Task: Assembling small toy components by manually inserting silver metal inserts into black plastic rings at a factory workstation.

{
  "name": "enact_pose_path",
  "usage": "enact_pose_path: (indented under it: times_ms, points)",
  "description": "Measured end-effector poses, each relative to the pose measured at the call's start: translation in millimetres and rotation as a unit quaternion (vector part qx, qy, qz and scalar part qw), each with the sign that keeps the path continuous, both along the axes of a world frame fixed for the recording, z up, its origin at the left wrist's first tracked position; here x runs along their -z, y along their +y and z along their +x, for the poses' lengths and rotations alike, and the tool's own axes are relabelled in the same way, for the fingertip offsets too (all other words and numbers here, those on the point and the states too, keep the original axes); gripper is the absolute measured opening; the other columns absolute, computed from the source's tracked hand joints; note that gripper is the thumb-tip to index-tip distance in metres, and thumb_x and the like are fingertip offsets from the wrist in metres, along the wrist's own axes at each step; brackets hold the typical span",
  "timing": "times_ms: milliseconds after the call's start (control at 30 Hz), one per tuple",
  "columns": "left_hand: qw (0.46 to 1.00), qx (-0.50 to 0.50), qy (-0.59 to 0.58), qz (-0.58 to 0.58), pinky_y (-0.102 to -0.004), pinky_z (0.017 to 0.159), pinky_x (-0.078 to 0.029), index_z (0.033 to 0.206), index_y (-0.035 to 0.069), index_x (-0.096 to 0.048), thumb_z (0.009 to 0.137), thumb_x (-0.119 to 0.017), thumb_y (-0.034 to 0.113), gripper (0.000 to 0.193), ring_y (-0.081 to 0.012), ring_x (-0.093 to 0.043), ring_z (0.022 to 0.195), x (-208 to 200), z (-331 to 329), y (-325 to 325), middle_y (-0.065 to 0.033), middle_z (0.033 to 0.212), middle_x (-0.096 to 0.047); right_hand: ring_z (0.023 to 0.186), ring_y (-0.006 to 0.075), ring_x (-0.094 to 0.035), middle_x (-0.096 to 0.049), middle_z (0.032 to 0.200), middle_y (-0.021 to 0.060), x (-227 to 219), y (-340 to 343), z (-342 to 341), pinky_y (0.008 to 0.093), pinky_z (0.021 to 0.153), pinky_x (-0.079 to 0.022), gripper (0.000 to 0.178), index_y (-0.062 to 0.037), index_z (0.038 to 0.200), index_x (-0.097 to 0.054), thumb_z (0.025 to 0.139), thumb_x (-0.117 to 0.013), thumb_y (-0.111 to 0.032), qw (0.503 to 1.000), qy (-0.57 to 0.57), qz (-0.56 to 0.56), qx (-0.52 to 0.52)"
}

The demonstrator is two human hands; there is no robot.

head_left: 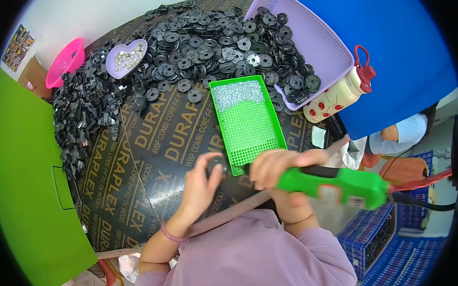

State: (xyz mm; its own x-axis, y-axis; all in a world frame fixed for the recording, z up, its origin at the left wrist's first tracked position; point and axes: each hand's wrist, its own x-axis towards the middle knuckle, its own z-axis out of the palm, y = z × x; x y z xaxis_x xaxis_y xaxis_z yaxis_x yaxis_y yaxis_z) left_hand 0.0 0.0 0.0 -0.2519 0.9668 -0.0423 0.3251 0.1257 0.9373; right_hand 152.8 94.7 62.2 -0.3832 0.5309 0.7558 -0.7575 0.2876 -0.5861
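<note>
Lower centre: left hand (199,185) pinches dark part (217,164); right hand (274,169) grips driver (362,186). Likely screwdriving; next calls for alignment.

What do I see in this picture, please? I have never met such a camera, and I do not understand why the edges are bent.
There is no robot here, only a person with two bare hands. A wide fisheye camera on the person's head looks down, so straight edges curve near the rim. The picture is not mirrored.

The right hand grips a green handheld tool with cables at its rear end. The left hand holds a dark roundish piece, partly hidden by the fingers.

On the dark table lie a pile of black discs, many small black pieces, a green tray with small silvery parts at its far end, a purple heart-shaped dish and a cream bottle.
</note>
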Motion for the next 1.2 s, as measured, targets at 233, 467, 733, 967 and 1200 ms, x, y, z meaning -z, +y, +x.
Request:
enact_pose_path:
  times_ms: [233, 467, 733, 967, 1200]
  points:
    - [0.973, -0.069, -0.212, 0.054, -0.0197, 0.055, -0.044, 0.107, 0.002, -0.044, 0.084, -0.059, 0.003, 0.028, -0.0075, -0.056, 0.070, 5, -10, 2, -0.0062, 0.083, -0.060, 0.044, 0.0166, -0.046, -0.048, 0.061, 0.0047, 29, 49, 27, 0.0284, 0.043, -0.039, 0.051, -0.0091, 0.115, -0.036, 0.084, -0.060, -0.042, 0.981, -0.025, -0.053, 0.184]
    - [0.907, -0.019, -0.420, -0.003, -0.0186, 0.044, -0.033, 0.104, 0.003, -0.050, 0.091, -0.052, 0.014, 0.018, -0.0055, -0.046, 0.055, 8, -5, -2, -0.0026, 0.071, -0.053, 0.044, 0.0163, -0.046, -0.046, 0.059, 0.0051, 51, 54, 26, 0.0285, 0.042, -0.038, 0.051, -0.0060, 0.113, -0.036, 0.083, -0.063, -0.036, 0.971, -0.077, -0.026, 0.225]
    - [0.914, -0.030, -0.404, -0.031, -0.0195, 0.044, -0.032, 0.104, 0.005, -0.049, 0.092, -0.045, 0.013, 0.015, -0.0067, -0.041, 0.052, 7, -3, -2, 0.0000, 0.071, -0.048, 0.044, 0.0161, -0.046, -0.046, 0.059, 0.0055, 54, 55, 24, 0.0280, 0.042, -0.038, 0.051, -0.0052, 0.113, -0.035, 0.083, -0.064, -0.036, 0.976, -0.070, -0.037, 0.203]
    - [0.927, -0.027, -0.371, -0.043, -0.0190, 0.047, -0.033, 0.105, 0.005, -0.050, 0.092, -0.045, 0.012, 0.015, -0.0051, -0.042, 0.056, 7, -1, -4, 0.0002, 0.075, -0.050, 0.045, 0.0165, -0.046, -0.047, 0.060, 0.0061, 55, 54, 23, 0.0284, 0.041, -0.038, 0.051, -0.0046, 0.112, -0.035, 0.083, -0.065, -0.034, 0.973, -0.098, -0.038, 0.204]
    - [0.950, 0.003, -0.311, -0.022, -0.0178, 0.048, -0.032, 0.107, 0.005, -0.049, 0.092, -0.045, 0.009, 0.016, -0.0026, -0.037, 0.058, 10, 3, -5, 0.0019, 0.075, -0.047, 0.045, 0.0167, -0.048, -0.049, 0.063, 0.0041, 11, 26, 30, 0.0303, 0.044, -0.041, 0.051, -0.0107, 0.115, -0.036, 0.083, -0.063, -0.040, 0.982, 0.006, -0.059, 0.178]
